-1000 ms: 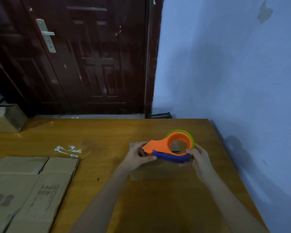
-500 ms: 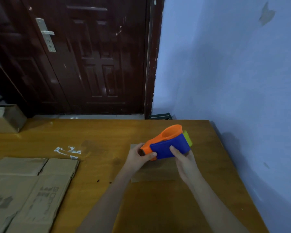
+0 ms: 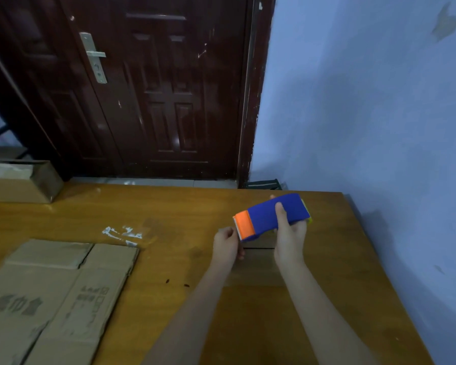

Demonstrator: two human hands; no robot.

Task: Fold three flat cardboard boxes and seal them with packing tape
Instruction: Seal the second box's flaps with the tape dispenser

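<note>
Now the right hand (image 3: 290, 233) clasps the tape dispenser (image 3: 271, 216) above the desk (image 3: 169, 206); the left hand (image 3: 227, 243), beside its cutter, seems to pinch the tape end; best pulled straight.

Tape dispenser (image 3: 271, 216) — blue with an orange end; brown flat cardboard (image 3: 55, 299); honey-orange table (image 3: 169, 206).

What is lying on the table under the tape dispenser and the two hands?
A small flat cardboard piece lies on the wooden table. The hands and the tape dispenser hide its far edge.
</note>
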